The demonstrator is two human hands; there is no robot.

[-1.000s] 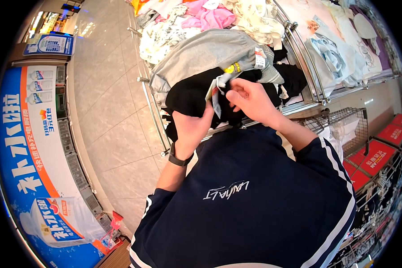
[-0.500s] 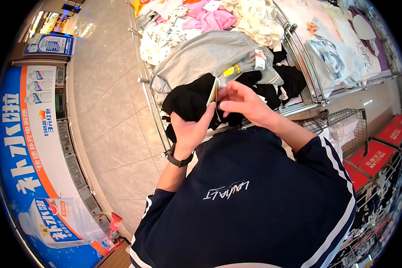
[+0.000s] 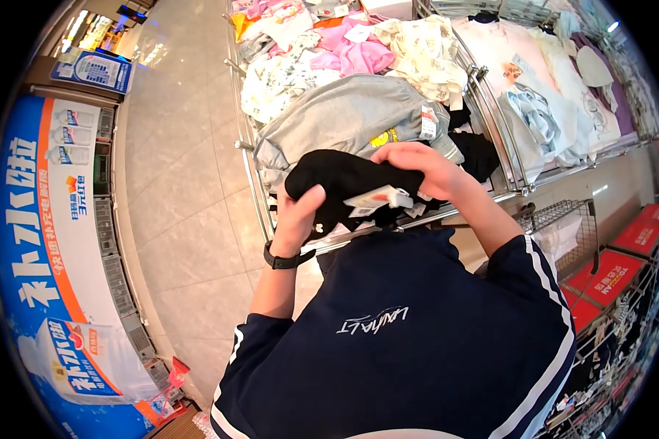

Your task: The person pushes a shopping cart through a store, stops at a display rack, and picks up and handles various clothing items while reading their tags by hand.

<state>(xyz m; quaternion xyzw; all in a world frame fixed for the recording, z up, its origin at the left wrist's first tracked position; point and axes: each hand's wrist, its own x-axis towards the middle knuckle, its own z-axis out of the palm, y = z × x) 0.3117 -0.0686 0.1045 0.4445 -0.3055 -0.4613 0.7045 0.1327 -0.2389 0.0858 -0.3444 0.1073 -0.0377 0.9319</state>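
Observation:
A folded black garment is held up between my two hands, above the front of the display rack. My left hand grips its left end, the thumb pressed on the near side. At the other end my right hand has its fingers bent over the top edge; part of the fingers is hidden behind the cloth. A white hang tag dangles against the lower front of the black garment. Just beyond lies a grey garment with a yellow print and a price label.
Pink clothing and cream clothing are heaped farther back on the rack. A metal rail separates them from pale clothes on the right. Below right are a wire basket and red boxes. Tiled floor runs along the left.
My hands have moved apart, and my right hand has gone from the tag to the garment's right end. The black garment is now spread sideways, its tag hanging in front.

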